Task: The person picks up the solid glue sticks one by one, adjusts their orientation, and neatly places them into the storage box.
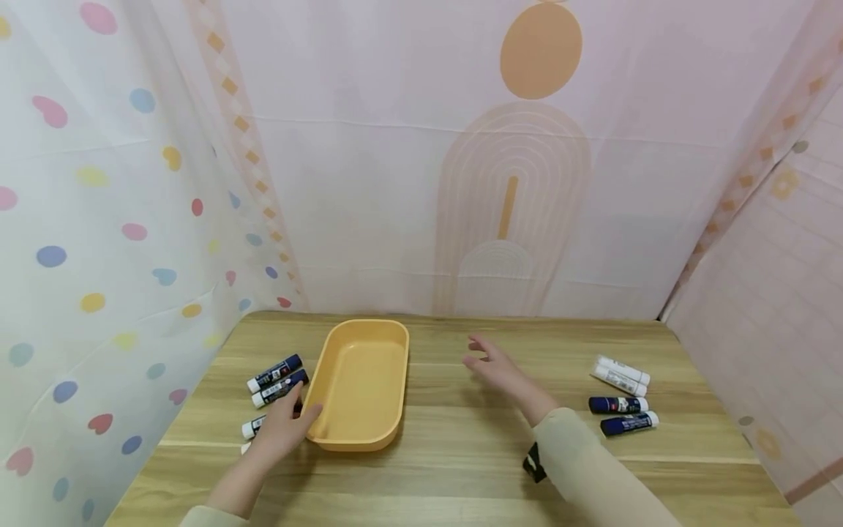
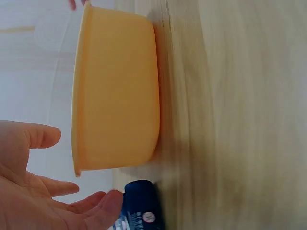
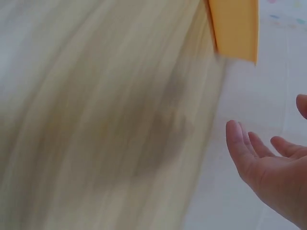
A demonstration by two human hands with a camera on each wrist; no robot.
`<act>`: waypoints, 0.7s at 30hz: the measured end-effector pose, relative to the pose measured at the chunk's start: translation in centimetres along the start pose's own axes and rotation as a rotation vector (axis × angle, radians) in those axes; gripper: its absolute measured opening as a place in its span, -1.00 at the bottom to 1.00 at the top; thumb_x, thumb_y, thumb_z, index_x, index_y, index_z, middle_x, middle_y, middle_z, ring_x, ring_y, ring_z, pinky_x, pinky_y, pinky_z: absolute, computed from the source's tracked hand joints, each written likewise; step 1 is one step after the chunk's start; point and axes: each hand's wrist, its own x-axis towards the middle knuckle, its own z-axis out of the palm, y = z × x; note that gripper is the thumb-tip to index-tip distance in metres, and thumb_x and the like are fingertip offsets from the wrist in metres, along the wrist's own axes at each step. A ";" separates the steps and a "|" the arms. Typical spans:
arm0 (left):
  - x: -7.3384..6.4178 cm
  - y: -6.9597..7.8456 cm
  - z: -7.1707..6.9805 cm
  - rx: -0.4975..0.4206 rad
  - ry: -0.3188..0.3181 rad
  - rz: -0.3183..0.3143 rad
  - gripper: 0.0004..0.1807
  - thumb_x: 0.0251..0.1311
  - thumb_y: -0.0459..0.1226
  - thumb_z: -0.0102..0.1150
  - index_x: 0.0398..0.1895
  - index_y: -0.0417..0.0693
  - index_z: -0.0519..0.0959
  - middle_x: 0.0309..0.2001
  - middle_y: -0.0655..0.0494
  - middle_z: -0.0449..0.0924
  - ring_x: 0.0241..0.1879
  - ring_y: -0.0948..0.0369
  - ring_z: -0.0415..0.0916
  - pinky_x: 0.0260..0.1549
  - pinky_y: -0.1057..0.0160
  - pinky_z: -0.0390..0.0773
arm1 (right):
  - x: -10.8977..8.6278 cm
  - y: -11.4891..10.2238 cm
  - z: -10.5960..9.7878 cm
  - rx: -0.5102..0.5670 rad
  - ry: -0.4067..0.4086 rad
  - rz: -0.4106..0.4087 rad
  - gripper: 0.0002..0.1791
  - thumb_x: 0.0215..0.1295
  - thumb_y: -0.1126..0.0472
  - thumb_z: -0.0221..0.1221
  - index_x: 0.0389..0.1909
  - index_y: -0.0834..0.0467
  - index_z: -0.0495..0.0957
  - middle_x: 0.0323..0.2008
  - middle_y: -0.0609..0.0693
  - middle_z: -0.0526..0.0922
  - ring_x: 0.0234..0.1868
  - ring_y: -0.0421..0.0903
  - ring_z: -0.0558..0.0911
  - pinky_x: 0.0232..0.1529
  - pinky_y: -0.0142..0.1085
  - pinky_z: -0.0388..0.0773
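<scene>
A yellow-orange rectangular tray stands on the wooden table, left of the middle. My left hand is at its near left side, fingers apart, with the thumb by the rim. In the left wrist view, those fingers are loosely spread beside the tray's wall, and a dark blue glue stick lies right by the fingertips. Held over the table to the right of the tray, my right hand has its fingers loosely bent and nothing in them. The right wrist view shows the same hand apart from the tray's corner.
Several blue-and-white glue sticks lie left of the tray, some partly behind the left hand. On the right are two white tubes and two more blue glue sticks. A small black object shows beside the right sleeve. Patterned curtains border the table.
</scene>
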 end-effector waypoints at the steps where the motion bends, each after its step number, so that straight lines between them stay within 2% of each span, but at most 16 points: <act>1: -0.2 -0.1 0.1 -0.015 0.009 -0.003 -0.25 0.34 -0.13 -0.01 0.35 -0.54 0.03 0.14 -0.48 0.35 0.09 -0.20 0.42 0.06 -0.10 0.45 | 0.3 -0.1 0.7 0.050 -0.001 0.024 -0.39 0.39 0.22 0.03 0.40 0.25 0.10 0.32 0.31 0.24 0.19 0.26 0.40 0.08 0.05 0.47; 4: -0.6 -0.3 0.3 -0.065 0.027 -0.013 -0.34 0.32 -0.23 0.01 0.32 -0.53 0.12 0.04 -0.42 0.45 0.03 -0.17 0.46 -0.01 -0.02 0.51 | 1.0 -0.2 2.5 0.166 -0.017 0.065 -0.38 0.40 0.22 0.01 0.41 0.26 0.08 0.32 0.33 0.22 0.19 0.28 0.41 0.08 0.08 0.47; 9: -1.3 -0.4 0.8 -0.230 0.028 -0.105 -0.38 0.29 -0.36 -0.03 0.35 -0.46 0.10 0.00 -0.38 0.44 -0.14 0.01 0.51 -0.35 0.20 0.62 | 2.0 -0.5 4.8 0.296 -0.027 0.098 -0.37 0.40 0.23 -0.03 0.41 0.30 0.02 0.29 0.36 0.22 0.19 0.32 0.38 0.07 0.08 0.48; 12: -1.6 -0.6 1.1 -0.307 0.034 -0.154 -0.38 0.28 -0.39 -0.05 0.37 -0.43 0.08 0.03 -0.39 0.40 -0.20 0.12 0.49 -0.39 0.25 0.63 | 2.5 -0.8 6.0 0.326 -0.025 0.111 -0.35 0.39 0.22 -0.02 0.41 0.31 0.02 0.26 0.35 0.25 0.17 0.32 0.39 0.04 0.07 0.49; 16: -1.9 -0.5 1.6 -0.360 0.048 -0.176 -0.39 0.27 -0.42 -0.07 0.37 -0.42 0.09 0.05 -0.38 0.36 -0.22 0.19 0.47 -0.39 0.28 0.62 | 3.3 -1.5 7.6 0.335 -0.016 0.139 -0.34 0.35 0.21 0.03 0.41 0.29 0.05 0.24 0.32 0.31 0.15 0.28 0.43 -0.01 0.01 0.54; 21: -2.2 0.0 1.9 -0.410 0.071 -0.193 -0.37 0.24 -0.45 -0.10 0.39 -0.41 0.07 0.02 -0.34 0.34 -0.31 0.27 0.44 -0.44 0.31 0.60 | 4.2 -2.5 9.8 0.345 0.010 0.174 -0.34 0.34 0.22 0.06 0.41 0.25 0.09 0.12 0.22 0.39 -0.06 0.08 0.51 -0.05 -0.04 0.57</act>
